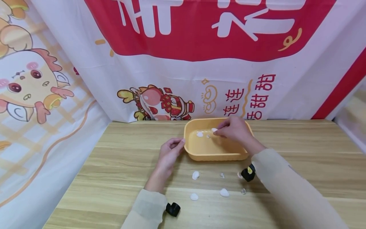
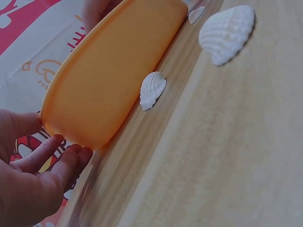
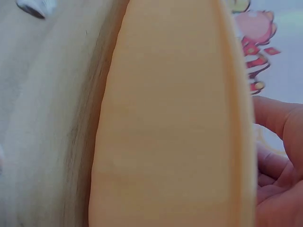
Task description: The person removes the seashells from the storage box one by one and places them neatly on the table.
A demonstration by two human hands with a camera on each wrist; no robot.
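Observation:
An orange plastic tray [image 1: 200, 153] sits on the wooden table, with two small white shells [image 1: 199, 134] lying inside it. My right hand [image 1: 219, 132] hovers over the tray and pinches a white shell [image 1: 214, 129] at its fingertips. My left hand [image 1: 175, 147] rests against the tray's left corner, its fingers relaxed. In the left wrist view those fingers [image 2: 66, 161] touch the tray's corner [image 2: 109, 75]. The right wrist view shows the tray's outer wall [image 3: 170, 123] and part of the right hand [image 3: 279, 161]; the shell is hidden there.
Several white shells [image 1: 195, 175] lie loose on the table in front of the tray, two of them close in the left wrist view [image 2: 152, 90]. A printed banner [image 1: 183, 63] hangs behind and to the left. A wrist camera [image 1: 248, 174] hangs under the right sleeve.

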